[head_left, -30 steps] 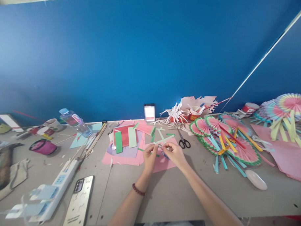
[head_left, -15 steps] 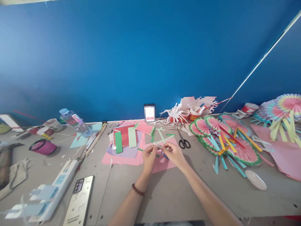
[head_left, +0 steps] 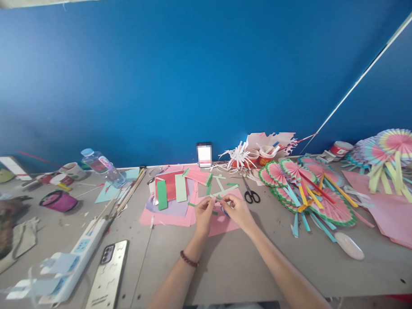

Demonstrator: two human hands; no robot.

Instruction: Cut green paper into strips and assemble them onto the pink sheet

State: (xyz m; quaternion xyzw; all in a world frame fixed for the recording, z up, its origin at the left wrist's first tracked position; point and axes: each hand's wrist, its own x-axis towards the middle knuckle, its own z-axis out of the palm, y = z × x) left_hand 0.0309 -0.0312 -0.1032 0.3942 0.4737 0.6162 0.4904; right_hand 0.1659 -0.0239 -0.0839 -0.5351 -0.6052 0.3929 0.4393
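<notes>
Over a pink paper sheet, my left hand pinches with its thumb and forefinger a small pale paper strip. My right hand is closed close beside it, its fingertips at the other end of the strip. Part of the strip is hidden by the fingers. A small blue thing under the right fingers is too covered to name. Just beyond lie green paper strips and a folded pink paper piece with green edges. Black-handled scissors rest right of my right hand.
Pleated paper fans with ribbons spread at the right, near a white oval object. Leftward are a phone, a power strip, wooden sticks and a water bottle. A blue wall rises behind.
My hands stay nearly in place, with only slight finger movement at the strip. At the far left, the hammer's outline has changed and is now blurred.
</notes>
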